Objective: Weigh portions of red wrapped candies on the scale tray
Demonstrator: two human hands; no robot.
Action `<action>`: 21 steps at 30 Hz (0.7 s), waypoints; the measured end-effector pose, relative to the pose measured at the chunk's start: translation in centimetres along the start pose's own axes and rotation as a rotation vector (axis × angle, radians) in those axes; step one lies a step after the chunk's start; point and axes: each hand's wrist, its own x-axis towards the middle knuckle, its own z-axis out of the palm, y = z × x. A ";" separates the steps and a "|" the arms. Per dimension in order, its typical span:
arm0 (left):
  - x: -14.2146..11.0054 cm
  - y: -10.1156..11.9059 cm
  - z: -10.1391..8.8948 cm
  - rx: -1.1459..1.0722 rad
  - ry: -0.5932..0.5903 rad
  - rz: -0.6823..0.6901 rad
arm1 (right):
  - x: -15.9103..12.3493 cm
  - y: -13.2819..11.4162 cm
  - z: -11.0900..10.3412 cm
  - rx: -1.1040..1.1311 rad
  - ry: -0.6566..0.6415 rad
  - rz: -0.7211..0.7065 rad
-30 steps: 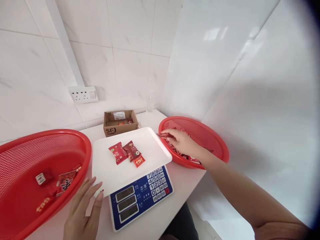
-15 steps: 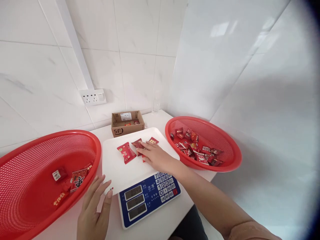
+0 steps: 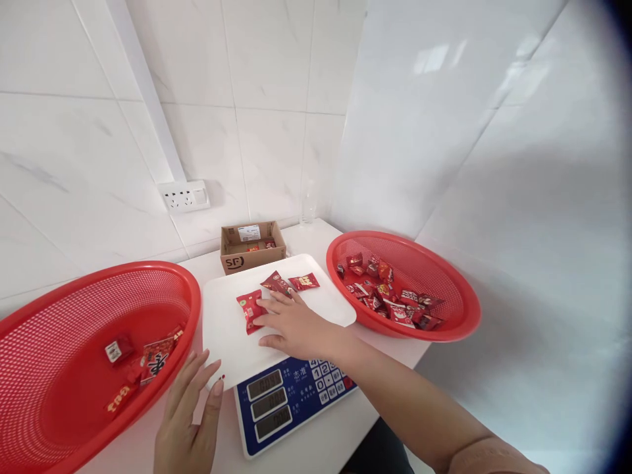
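My right hand reaches over the white pan of a digital scale, palm down with its fingers spread. Its fingertips lie at the right edge of a red snack packet. Just beyond them is a dark red packet, partly covered by the fingers. A smaller red packet with yellow print lies to its right. My left hand, fingers apart and holding nothing, is at the pan's near left corner. The scale's displays are lit too faintly to read surely.
On the left stands a red mesh basket with several packets inside. Another red basket, on the right, holds many more. A small cardboard box with packets sits behind the scale. A clear bottle stands by the wall near the corner.
My right hand has drawn back toward me and to the left across the pan, uncovering the yellow-printed packet. The left-hand packet has shifted slightly. My left hand has stayed nearly still.
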 end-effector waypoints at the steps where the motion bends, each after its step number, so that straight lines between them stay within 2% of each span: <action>1: 0.0 0.0 0.0 0.004 -0.001 -0.002 | -0.5 -0.1 -0.2 0.017 -0.011 -0.004; 4: -0.1 -0.1 0.0 0.027 -0.012 -0.005 | -2.1 -0.2 -1.1 0.060 -0.013 -0.022; 7: 0.0 -0.6 0.0 0.044 0.001 0.012 | -4.2 1.6 -2.6 0.083 0.129 -0.003; 9: 0.0 -1.0 0.0 0.055 0.010 0.019 | -6.2 4.4 -4.0 0.076 0.251 0.103; 11: 0.0 -1.4 0.1 0.054 0.026 0.023 | -8.6 8.0 -5.5 0.009 0.344 0.344; 12: -0.1 -1.4 0.3 0.039 0.034 0.025 | -10.0 9.9 -6.1 -0.038 0.329 0.500; 13: -0.2 -1.5 0.5 0.012 0.053 0.030 | -11.3 11.6 -6.7 -0.079 0.249 0.658; 14: -0.3 -1.5 0.7 -0.020 0.068 0.041 | -12.6 13.2 -7.0 -0.097 0.100 0.774; 17: -0.7 -1.7 1.4 -0.096 0.133 0.041 | -15.3 16.1 -7.0 -0.073 -0.081 0.866; 21: -0.6 -3.3 2.7 -0.114 0.147 0.021 | -16.0 17.0 -5.6 -0.075 -0.070 0.880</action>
